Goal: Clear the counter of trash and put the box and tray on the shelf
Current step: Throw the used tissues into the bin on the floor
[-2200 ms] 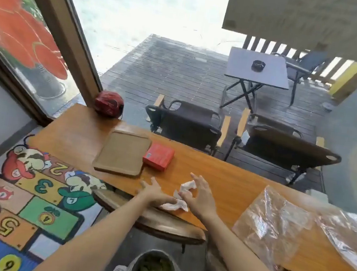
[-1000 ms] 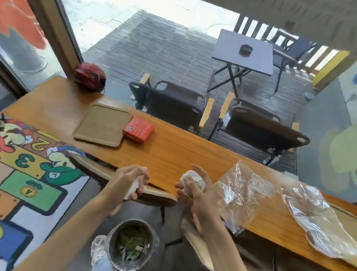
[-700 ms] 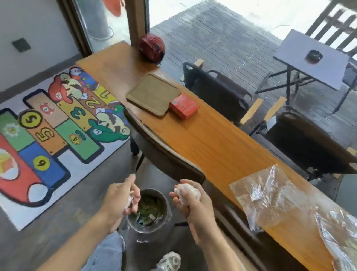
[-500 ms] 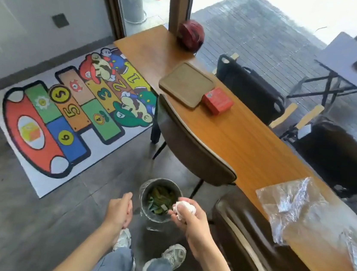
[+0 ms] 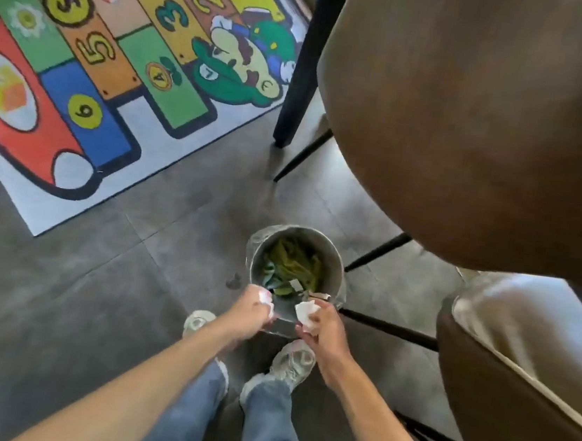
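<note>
A round metal trash bin (image 5: 332,262) lined with clear plastic stands on the grey floor, holding green and paper scraps. My right hand (image 5: 320,328) is at its near rim, shut on a crumpled white tissue (image 5: 305,312). My left hand (image 5: 252,312) is beside it at the rim's left, shut on a smaller white tissue scrap (image 5: 266,297). The counter, box and tray are out of view.
A brown chair back (image 5: 478,115) fills the upper right, with black legs (image 5: 300,75) reaching the floor. Another brown seat (image 5: 517,394) is at the right. A colourful hopscotch rug (image 5: 81,66) lies at the upper left. My shoes (image 5: 294,361) stand just before the bin.
My view has tilted down from the counter to the floor. Both hands have carried the tissue pieces down to the bin's near rim.
</note>
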